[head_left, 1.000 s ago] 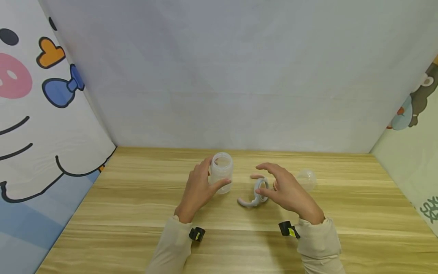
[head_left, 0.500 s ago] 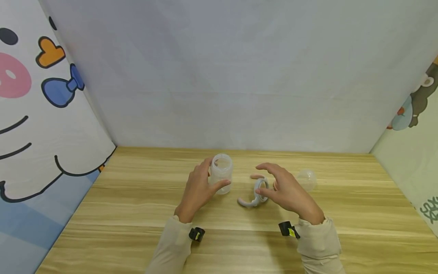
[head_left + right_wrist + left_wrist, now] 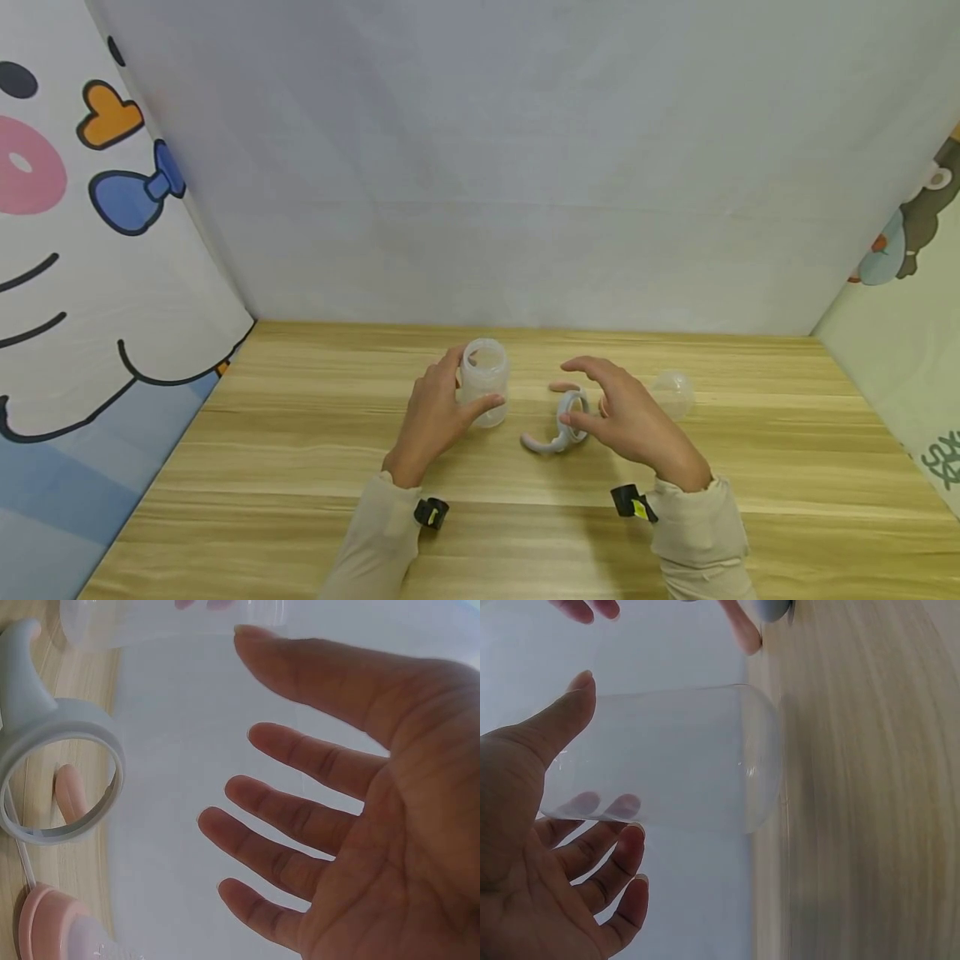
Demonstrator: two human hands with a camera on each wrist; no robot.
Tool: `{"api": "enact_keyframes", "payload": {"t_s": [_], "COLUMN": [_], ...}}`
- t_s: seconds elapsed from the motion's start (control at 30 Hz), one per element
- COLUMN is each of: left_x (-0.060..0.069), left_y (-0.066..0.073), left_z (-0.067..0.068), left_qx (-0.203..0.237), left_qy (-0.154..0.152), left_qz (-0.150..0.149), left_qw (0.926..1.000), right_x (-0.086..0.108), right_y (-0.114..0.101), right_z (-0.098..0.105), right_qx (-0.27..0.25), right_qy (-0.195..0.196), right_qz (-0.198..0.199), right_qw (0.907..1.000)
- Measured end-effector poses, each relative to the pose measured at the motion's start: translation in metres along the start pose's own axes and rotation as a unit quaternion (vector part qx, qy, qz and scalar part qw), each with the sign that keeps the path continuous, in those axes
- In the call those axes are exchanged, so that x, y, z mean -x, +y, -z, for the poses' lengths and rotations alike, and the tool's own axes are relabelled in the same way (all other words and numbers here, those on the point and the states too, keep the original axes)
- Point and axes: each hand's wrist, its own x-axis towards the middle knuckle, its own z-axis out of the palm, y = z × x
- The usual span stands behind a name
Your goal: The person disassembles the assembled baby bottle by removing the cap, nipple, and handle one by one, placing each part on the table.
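My left hand [image 3: 431,410] holds an uncapped, clear baby bottle [image 3: 484,385] upright, its thumb on the near side and its fingers curled round the far side. In the left wrist view, the bottle's base [image 3: 761,761] is close to the tabletop; whether it touches, I cannot tell. My right hand [image 3: 637,414] has thumb and fingers spread apart, nothing between them. Beneath it in the head view is a grey handle ring [image 3: 64,724] with pink-tipped, curved handles. Beside the ring, a pink collar [image 3: 49,922] with a clear part and thin straw is partly hidden by that hand in the head view.
A clear dome cap [image 3: 673,393] lies to the right, behind the right hand. The wooden tabletop [image 3: 300,467] ends at a pale cloth wall [image 3: 525,208]. Printed cartoon panels [image 3: 82,292] stand at the sides.
The bottle has shifted slightly downward in the head view, a little toward me or the table. Both hands stay nearly still; the ring and cap have not moved.
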Motion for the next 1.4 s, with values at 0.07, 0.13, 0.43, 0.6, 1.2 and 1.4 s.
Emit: {"api": "enact_keyframes", "payload": {"t_s": [0.07, 0.13, 0.43, 0.6, 1.2, 1.4], "left_x": [0.0002, 0.0006, 0.0020, 0.0020, -0.0034, -0.0006], "left_y": [-0.0004, -0.0007, -0.0029, -0.0026, -0.0090, -0.0083], "left_z": [0.0000, 0.0001, 0.0004, 0.0005, -0.0080, -0.0057], "left_qx": [0.000, -0.003, -0.015, -0.013, 0.046, 0.009], "left_qy": [0.000, -0.001, -0.006, -0.007, -0.056, -0.062], "left_qz": [0.001, 0.002, 0.000, -0.001, 0.011, 0.036], "left_qw": [1.0000, 1.0000, 0.9999, 0.9999, 0.9973, 0.9974], "right_x": [-0.0004, -0.0007, -0.0008, -0.0008, -0.0004, 0.0000], "right_y": [-0.0001, -0.0003, -0.0008, -0.0006, 0.0015, 0.0000], "right_z": [-0.0002, -0.0004, -0.0011, -0.0012, -0.0005, -0.0019], "right_qx": [0.000, -0.004, -0.011, -0.009, 0.008, 0.024], "right_qy": [-0.001, -0.002, -0.006, -0.006, 0.002, 0.021], "right_qz": [0.001, 0.001, 0.004, 0.007, 0.010, 0.031], "right_qw": [1.0000, 1.0000, 0.9999, 0.9999, 0.9999, 0.9990]}}
